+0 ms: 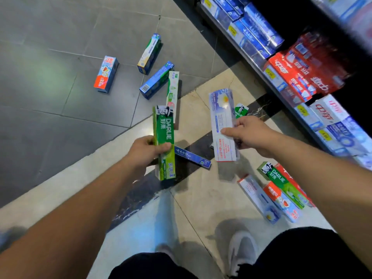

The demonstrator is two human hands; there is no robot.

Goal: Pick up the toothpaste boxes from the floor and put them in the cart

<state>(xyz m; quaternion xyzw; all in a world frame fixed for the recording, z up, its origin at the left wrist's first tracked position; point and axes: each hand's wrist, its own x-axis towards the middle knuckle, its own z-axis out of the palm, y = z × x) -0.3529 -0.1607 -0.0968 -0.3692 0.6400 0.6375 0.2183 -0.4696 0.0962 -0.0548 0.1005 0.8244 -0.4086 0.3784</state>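
Observation:
My left hand [146, 151] grips a green Darlie toothpaste box [164, 135] above the floor. In my right hand [244, 132] is a pale blue-and-white box [222, 121], with a second green Darlie box [241, 110] partly hidden behind it. Several more boxes lie on the floor: a red-and-blue one [105, 74], a green-and-yellow one [150, 53], a blue one [157, 79], a white-and-green one [173, 93], a dark blue one [192, 157], and a cluster at the right with a green Darlie box [281, 182]. No cart is in view.
A store shelf [259, 67] stocked with blue, red and white toothpaste boxes runs along the right side. The floor is grey tile at the left and beige tile with a dark stripe in the middle. My shoes [242, 252] and dark shorts show at the bottom.

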